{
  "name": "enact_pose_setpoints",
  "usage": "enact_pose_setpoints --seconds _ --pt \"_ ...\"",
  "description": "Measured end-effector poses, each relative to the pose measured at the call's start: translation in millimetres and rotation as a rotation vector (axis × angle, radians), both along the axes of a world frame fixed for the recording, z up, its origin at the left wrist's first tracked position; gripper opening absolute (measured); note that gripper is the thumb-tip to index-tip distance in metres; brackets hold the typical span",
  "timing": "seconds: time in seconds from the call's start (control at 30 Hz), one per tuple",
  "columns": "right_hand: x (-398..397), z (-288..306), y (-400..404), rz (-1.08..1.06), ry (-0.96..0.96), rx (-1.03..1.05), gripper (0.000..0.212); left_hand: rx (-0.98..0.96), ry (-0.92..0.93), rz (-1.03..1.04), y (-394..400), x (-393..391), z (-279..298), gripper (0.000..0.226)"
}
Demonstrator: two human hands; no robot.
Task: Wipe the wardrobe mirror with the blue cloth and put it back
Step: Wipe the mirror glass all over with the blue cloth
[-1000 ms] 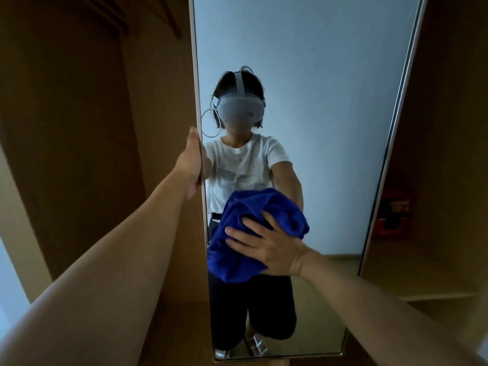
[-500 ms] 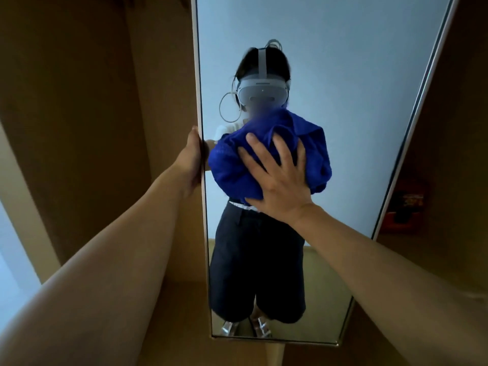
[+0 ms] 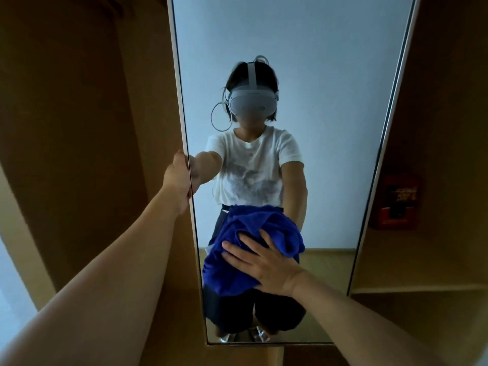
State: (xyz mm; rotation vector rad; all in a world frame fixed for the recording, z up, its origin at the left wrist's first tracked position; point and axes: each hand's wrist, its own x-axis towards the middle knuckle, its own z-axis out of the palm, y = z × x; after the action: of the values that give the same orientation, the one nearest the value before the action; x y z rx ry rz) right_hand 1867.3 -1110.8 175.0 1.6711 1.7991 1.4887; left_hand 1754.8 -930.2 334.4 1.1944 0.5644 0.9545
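Wooden wardrobe (image 3: 79,128): right hand (image 3: 266,262), fingers spread flat, presses bunched blue cloth (image 3: 243,249) against upright mirror (image 3: 317,101); left hand (image 3: 179,178) grips mirror's edge

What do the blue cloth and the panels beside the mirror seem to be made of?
The blue cloth looks like soft matte terry or microfibre: it bunches in thick folds. The panels look like matte brown wood or laminate; no grain shows, so I cannot tell which.

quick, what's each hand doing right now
Left hand: grips the left edge of the mirror.
Right hand: open, fingers spread flat, pressing the cloth on the mirror.
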Motion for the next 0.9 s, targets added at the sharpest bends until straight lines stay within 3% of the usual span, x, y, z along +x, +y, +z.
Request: enact_pose_setpoints --seconds 0.1,0.33,0.47,0.53,0.77,0.9 --pt "0 17 -2 0.045 0.0 0.02 0.079 0.035 0.037 0.018 -4 1 -8 0.042" --pt "23 104 -16 0.102 0.055 0.32 0.08 -0.051 0.095 0.146 -12 8 -16 0.048" --pt "46 144 -34 0.068 0.08 0.519 0.077 0.012 0.041 0.264 -18 16 -18 0.031" --pt "54 150 -41 0.038 0.126 0.633 0.081 0.002 0.031 0.28 -18 19 -17 0.035" --pt "61 108 -49 -0.042 0.405 0.962 0.081 -0.025 0.016 0.301 -14 23 -18 0.026" --pt "65 48 -60 -0.106 0.466 0.952 0.085 0.0 0.03 0.331 -13 23 -21 0.024"
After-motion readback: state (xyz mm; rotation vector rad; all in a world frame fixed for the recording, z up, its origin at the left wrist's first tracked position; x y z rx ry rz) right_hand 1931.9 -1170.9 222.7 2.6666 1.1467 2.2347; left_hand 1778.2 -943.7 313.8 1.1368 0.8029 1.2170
